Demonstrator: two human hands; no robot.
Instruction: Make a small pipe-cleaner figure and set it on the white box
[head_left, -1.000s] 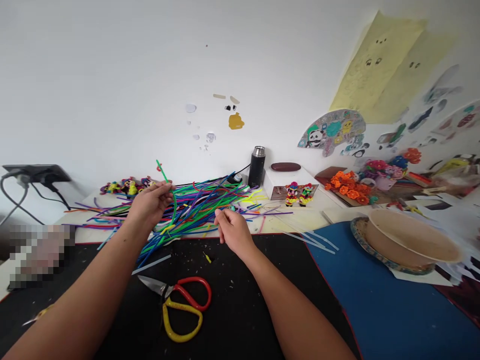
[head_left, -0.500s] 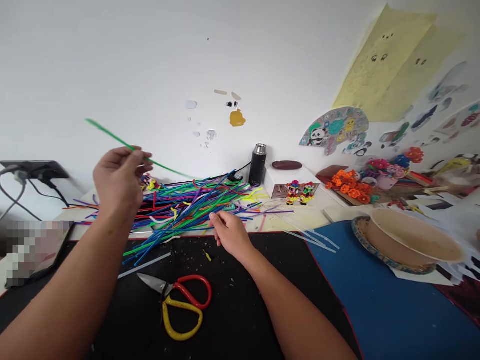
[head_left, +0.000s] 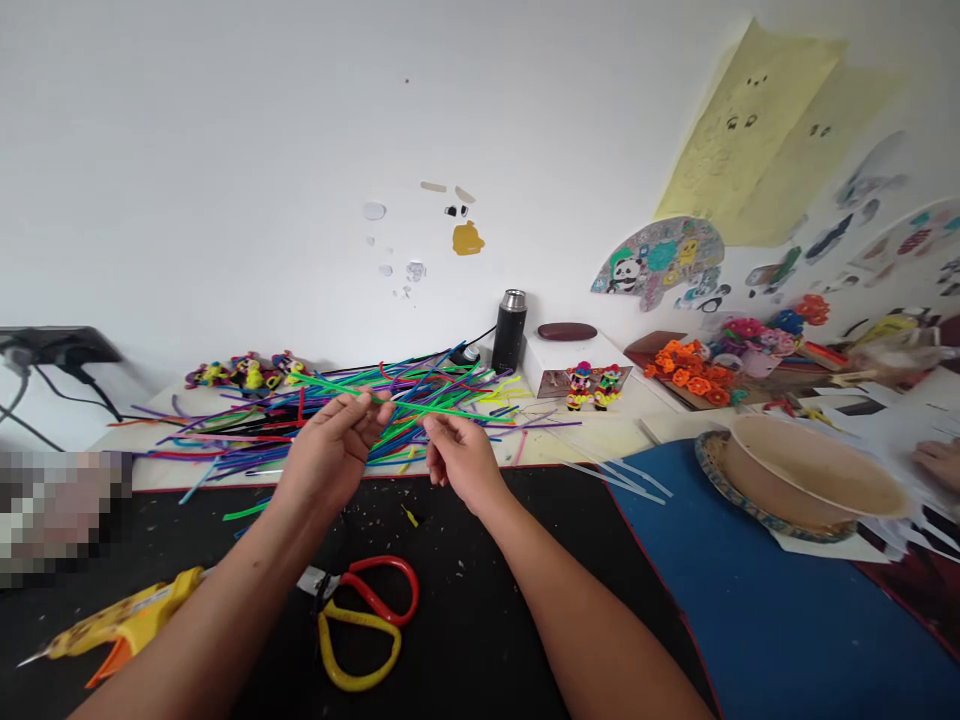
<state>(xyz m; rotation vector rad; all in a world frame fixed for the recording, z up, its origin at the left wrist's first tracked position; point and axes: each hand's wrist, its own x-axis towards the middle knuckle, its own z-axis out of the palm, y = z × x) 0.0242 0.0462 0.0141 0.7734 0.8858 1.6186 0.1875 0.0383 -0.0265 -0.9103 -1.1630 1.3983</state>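
Note:
My left hand (head_left: 334, 455) pinches a long green pipe cleaner (head_left: 465, 412) and holds it level above the desk. The stem runs from near my left fingers to the right, past my right hand. My right hand (head_left: 461, 458) is beside the left one, fingers curled and touching the same green stem near its middle. Behind both hands lies a big pile of coloured pipe cleaners (head_left: 315, 420) on the pale desk. Red and yellow scissors (head_left: 360, 622) lie on the black mat below my hands.
A yellow glue gun (head_left: 124, 622) lies at the lower left. A black flask (head_left: 510, 330) and white box (head_left: 574, 365) stand at the back. A shallow basket (head_left: 814, 478) sits on the blue mat (head_left: 750, 600). Another person's hand (head_left: 937, 460) shows at the far right.
My left hand came down from the upper left with the green pipe cleaner and now holds it level in front of me. My right hand rose to meet it. The view dropped, showing the glue gun.

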